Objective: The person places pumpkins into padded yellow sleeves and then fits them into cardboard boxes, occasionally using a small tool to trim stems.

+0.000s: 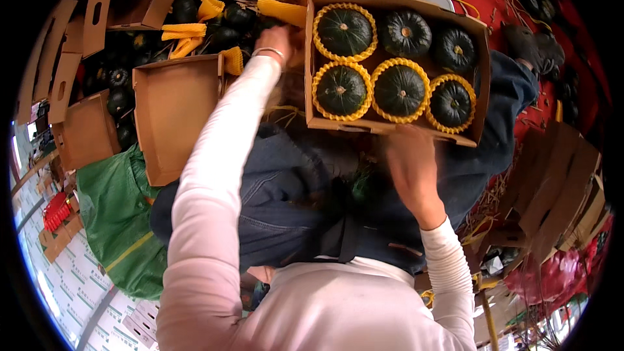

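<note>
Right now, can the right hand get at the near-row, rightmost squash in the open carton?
Probably yes. The blurred right hand is just by the open carton's near wall, and nothing lies over that squash. Only the wall seems to need clearing.

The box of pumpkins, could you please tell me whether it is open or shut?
Open: the box shows six dark green pumpkins inside, with nothing covering them.
</note>
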Tool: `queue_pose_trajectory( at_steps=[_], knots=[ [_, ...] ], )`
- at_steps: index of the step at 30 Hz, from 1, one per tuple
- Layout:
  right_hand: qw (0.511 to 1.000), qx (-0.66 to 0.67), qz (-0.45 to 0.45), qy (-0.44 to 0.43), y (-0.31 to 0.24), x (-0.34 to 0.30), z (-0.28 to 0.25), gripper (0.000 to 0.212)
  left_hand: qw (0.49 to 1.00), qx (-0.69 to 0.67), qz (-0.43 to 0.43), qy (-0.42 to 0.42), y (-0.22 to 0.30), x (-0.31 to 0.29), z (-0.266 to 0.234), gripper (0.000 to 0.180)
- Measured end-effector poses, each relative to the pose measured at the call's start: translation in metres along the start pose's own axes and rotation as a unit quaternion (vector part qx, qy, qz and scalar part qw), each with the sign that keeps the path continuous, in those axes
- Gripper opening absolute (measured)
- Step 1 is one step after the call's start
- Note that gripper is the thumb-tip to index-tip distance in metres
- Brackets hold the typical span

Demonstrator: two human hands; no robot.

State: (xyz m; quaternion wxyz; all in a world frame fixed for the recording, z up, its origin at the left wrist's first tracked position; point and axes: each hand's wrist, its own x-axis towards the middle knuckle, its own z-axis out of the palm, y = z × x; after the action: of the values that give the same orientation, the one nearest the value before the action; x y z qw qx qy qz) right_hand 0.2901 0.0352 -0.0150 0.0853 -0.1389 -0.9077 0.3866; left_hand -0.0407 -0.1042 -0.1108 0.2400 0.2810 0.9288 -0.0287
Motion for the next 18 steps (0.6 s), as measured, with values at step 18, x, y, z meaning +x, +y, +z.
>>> queue_pose_trajectory(
  at_steps=[18],
  knots=[
    [0.949,0.238,-0.045,-0.200,-0.067,-0.030,0.001,0.042,0.828,-0.547,0.074,-0.101,0.064,-0.341,0.005,0.037]
  ],
)
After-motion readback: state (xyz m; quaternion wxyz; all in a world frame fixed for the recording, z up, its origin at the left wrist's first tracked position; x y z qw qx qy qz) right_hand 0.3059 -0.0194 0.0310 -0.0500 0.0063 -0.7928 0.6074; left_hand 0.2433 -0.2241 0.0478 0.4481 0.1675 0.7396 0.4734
